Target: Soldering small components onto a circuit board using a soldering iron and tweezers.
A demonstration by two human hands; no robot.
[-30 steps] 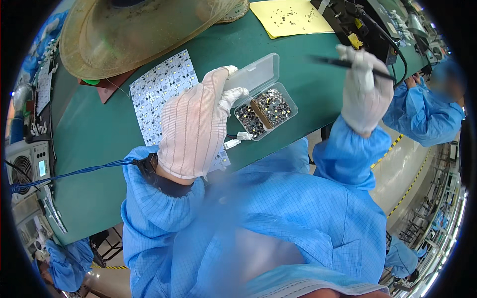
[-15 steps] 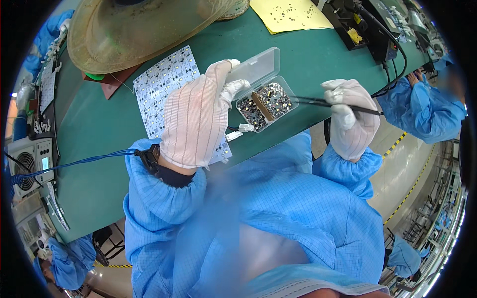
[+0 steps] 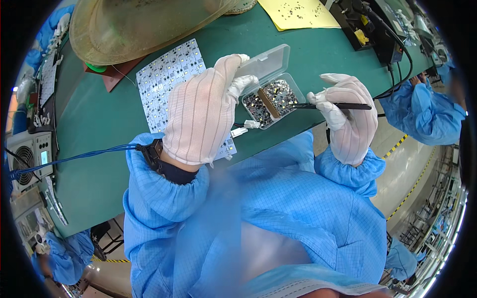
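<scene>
My gloved left hand (image 3: 206, 107) pinches the raised clear lid (image 3: 268, 62) of a small plastic box (image 3: 299, 101). A brown divider (image 3: 269, 103) splits the box, and tiny electronic components (image 3: 280, 94) fill both compartments. In my gloved right hand (image 3: 349, 111) is a pair of black tweezers (image 3: 343, 106), its tips reaching over the components at the box's right side. Whether the tips hold a component is too small to tell. Under and beside my left hand lies a white circuit board sheet (image 3: 166, 74) dotted with small parts. White connectors (image 3: 244, 129) sit by the box's lower corner.
A large translucent lamp-like cover (image 3: 144, 30) hangs at the far left. Farther back lies a yellow sheet (image 3: 298, 14) with scattered specks. Black equipment with cables (image 3: 380, 42) stands at the far right. A blue cord (image 3: 89, 155) runs left from my wristband. People in blue work nearby.
My right hand has shifted left and tilted the tweezers, bringing their tips over the components. The view has shifted slightly; my left hand stays at the lid.
</scene>
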